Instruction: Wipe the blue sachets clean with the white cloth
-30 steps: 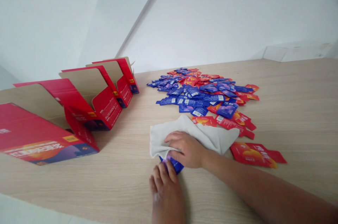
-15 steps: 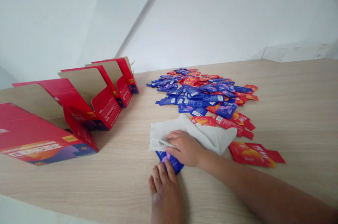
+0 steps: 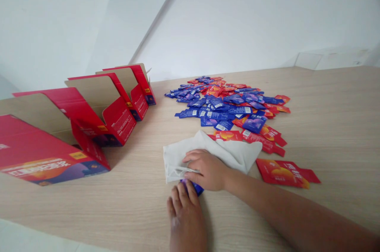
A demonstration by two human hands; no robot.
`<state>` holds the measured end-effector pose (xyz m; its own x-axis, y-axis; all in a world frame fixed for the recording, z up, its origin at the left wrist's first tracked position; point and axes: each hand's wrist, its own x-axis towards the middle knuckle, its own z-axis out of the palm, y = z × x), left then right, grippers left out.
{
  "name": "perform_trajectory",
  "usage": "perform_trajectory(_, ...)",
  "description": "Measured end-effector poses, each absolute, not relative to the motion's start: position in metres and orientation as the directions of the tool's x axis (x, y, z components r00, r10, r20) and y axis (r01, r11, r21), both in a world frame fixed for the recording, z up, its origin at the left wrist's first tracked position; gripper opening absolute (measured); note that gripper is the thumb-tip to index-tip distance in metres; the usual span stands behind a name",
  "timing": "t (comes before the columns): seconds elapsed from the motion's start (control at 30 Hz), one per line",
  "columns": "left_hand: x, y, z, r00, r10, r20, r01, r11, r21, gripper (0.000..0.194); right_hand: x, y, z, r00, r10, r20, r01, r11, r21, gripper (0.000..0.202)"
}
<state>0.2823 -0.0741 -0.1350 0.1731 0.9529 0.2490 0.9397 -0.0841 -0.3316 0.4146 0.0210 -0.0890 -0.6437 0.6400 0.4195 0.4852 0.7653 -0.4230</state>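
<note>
At the near left, a strip of floor (image 3: 26, 240) shows below the near edge of the surface (image 3: 133, 196); above it, a row of red boxes (image 3: 120, 125) runs along the left part of the surface toward its rear edge; they stand open, with tan insides, and the nearest carries white lettering over an orange and blue print.

Right of these, by the near edge, the left hand (image 3: 187, 208) is open and lightly bent, its fingers laid on the blue packet (image 3: 197, 189); this lies on the surface between the two hands, mostly hidden; the cloth (image 3: 240, 155) is spread just beyond, white and creased, and I cannot tell whether it overlaps the packet or only meets it; the right hand (image 3: 209, 170) rests on the cloth's near side, thumb by a crumpled fold; whether it grips that fold I cannot tell; its forearm (image 3: 282, 208) slants over the near right of the surface.

Beyond the cloth, a pile (image 3: 219, 116) of blue and red packets spreads toward the rear edge, many overlapping; farther right, a lone red packet (image 3: 280, 172) lies apart from the pile, near the forearm, its narrow end to the right; a white wall (image 3: 252, 18) rises behind the rear edge.
</note>
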Motion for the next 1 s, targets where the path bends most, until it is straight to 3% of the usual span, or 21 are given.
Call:
perform_trajectory(0.3,0.2834,-0.0751,-0.1317,0.172,0.954,0.245,0.930,-0.075,-0.360,0.048,0.4162,0.0252,-0.0904,-0.507,0.753,0.418,0.633,0.655,-0.411,0.029)
perform_trajectory(0.47,0.2834,-0.0745,-0.1313,0.185,0.949,0.255,0.928,-0.083,-0.364,0.045,0.4192,0.0194,-0.0861,-0.607,0.620,0.498,0.460,0.784,-0.416,0.021)
perform_trajectory(0.57,0.2831,-0.0751,-0.1311,0.186,0.952,0.242,0.929,-0.091,-0.358,0.044,0.4163,0.0174,-0.0870,-0.676,0.569,0.468,0.423,0.820,-0.387,0.020)
perform_trajectory(0.87,0.2817,-0.0759,-0.1347,0.191,0.944,0.269,0.919,-0.076,-0.386,0.047,0.4136,0.0241,-0.0901,-0.542,0.740,0.400,0.628,0.672,-0.393,0.033)
perform_trajectory(1.0,0.2812,-0.0758,-0.1354,0.207,0.933,0.293,0.912,-0.076,-0.402,0.046,0.4180,0.0222,-0.0869,-0.520,0.738,0.430,0.605,0.674,-0.424,0.030)
